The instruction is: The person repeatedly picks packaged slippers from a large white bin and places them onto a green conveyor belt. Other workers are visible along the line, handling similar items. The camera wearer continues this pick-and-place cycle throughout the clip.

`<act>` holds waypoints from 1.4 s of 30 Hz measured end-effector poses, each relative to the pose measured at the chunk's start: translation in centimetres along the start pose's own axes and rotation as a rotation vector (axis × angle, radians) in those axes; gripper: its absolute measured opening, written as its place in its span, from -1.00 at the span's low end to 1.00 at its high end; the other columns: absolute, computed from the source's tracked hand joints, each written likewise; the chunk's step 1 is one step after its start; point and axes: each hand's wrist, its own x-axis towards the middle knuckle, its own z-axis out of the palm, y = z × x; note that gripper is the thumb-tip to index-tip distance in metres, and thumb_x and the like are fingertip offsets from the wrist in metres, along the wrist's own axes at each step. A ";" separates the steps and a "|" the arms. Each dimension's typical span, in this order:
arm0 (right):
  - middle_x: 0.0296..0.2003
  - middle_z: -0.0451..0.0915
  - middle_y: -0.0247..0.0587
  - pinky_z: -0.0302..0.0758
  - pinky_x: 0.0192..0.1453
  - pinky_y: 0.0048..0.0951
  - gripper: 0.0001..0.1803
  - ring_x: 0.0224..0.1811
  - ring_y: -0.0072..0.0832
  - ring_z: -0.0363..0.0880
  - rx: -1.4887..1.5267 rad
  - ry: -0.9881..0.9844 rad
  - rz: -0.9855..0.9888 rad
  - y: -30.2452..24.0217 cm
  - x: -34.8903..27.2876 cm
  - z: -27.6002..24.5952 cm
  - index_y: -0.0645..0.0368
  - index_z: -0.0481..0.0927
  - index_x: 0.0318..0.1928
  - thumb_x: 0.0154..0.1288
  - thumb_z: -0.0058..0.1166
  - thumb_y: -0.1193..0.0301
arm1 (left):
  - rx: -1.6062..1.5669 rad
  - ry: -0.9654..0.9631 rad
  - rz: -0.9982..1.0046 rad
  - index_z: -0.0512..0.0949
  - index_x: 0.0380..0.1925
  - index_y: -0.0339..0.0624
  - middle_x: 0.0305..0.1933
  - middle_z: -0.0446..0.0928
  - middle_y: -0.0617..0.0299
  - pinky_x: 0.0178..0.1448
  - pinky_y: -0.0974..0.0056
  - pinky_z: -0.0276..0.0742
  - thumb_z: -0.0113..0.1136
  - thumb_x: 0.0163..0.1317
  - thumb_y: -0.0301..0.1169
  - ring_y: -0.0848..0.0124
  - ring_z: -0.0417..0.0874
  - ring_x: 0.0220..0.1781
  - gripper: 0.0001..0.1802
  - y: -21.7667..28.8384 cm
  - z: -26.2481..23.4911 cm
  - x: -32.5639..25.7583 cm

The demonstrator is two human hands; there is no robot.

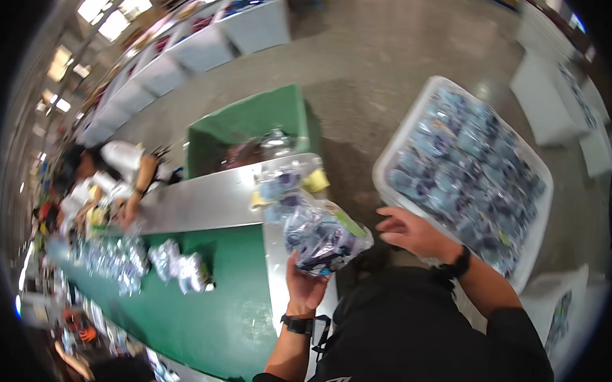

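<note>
My left hand (305, 285) is closed on the lower edge of a clear plastic bag (326, 235) with light blue and dark purple items inside, plus a yellow-green patch. What the items are is hard to tell through the shiny film. To the right of the bag, my right hand (412, 232) is empty, its fingers apart. Behind the held bag, more blue bagged goods (279, 183) and yellow pieces (316, 181) lie on the metal ledge (221, 195). Several similar bags (179, 266) rest on the green conveyor belt (207, 322) to the left.
A white tub (381, 173) full of blue bagged goods stands at my right. Beyond the ledge is a green bin (248, 115) with clear plastic in it. Co-workers (111, 177) sit along the belt at the left. White bins (200, 49) line the far side.
</note>
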 end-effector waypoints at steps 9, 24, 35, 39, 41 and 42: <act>0.06 0.53 -0.10 0.46 0.16 -0.42 -0.18 0.13 -0.47 0.49 0.217 0.172 -0.086 -0.4 -2.3 -0.1 0.30 0.14 0.45 0.37 0.26 0.20 | 0.341 -0.103 -0.127 0.46 0.29 -0.06 0.27 0.57 0.21 0.16 0.06 0.59 0.06 0.42 -0.03 0.20 0.62 0.22 -0.46 -5.3 4.9 0.9; 0.07 0.57 -0.23 0.39 0.21 -0.45 -0.55 0.08 -0.56 0.47 0.331 0.259 -0.094 2.2 -14.2 -15.2 0.33 0.42 0.28 0.57 -0.14 0.27 | 0.452 -0.172 -0.141 0.26 0.41 -0.16 0.39 0.42 0.10 0.46 -0.05 0.30 -0.05 0.46 0.01 0.10 0.44 0.40 -0.33 -18.9 17.5 3.3; 0.15 0.52 -0.03 0.35 0.35 -0.27 -0.45 0.22 -0.21 0.49 -0.153 0.653 -0.181 7.7 -21.3 -25.1 0.27 0.44 0.26 0.46 0.09 0.15 | 0.550 0.046 -0.323 0.44 0.25 -0.13 0.18 0.60 0.17 0.27 0.06 0.52 0.00 0.45 -0.12 0.22 0.62 0.18 -0.51 -31.3 22.4 8.1; 0.11 0.49 0.02 0.41 0.27 -0.18 -0.36 0.18 -0.04 0.47 -0.269 0.563 -0.370 7.7 -22.4 -26.3 0.28 0.46 0.18 0.24 0.30 0.11 | 0.676 -0.043 -0.405 0.40 0.28 -0.16 0.21 0.56 0.15 0.28 0.07 0.52 0.07 0.46 -0.13 0.22 0.60 0.20 -0.50 -34.9 23.1 9.3; 0.05 0.49 0.02 0.44 0.22 -0.17 -0.31 0.13 -0.04 0.48 -0.307 0.507 -0.384 7.3 -22.4 -26.3 0.28 0.46 0.17 0.16 0.35 0.10 | 0.758 -0.147 -0.455 0.35 0.31 -0.19 0.24 0.52 0.13 0.27 0.08 0.55 0.09 0.47 -0.17 0.22 0.59 0.22 -0.48 -35.6 23.8 10.5; 0.02 0.49 0.02 0.44 0.19 -0.16 -0.28 0.10 -0.03 0.49 -0.341 0.512 -0.367 7.2 -22.3 -26.2 0.27 0.45 0.18 0.13 0.37 0.10 | 0.784 -0.160 -0.483 0.35 0.32 -0.17 0.25 0.52 0.15 0.30 0.07 0.52 0.02 0.49 -0.13 0.23 0.58 0.24 -0.48 -35.9 24.2 10.9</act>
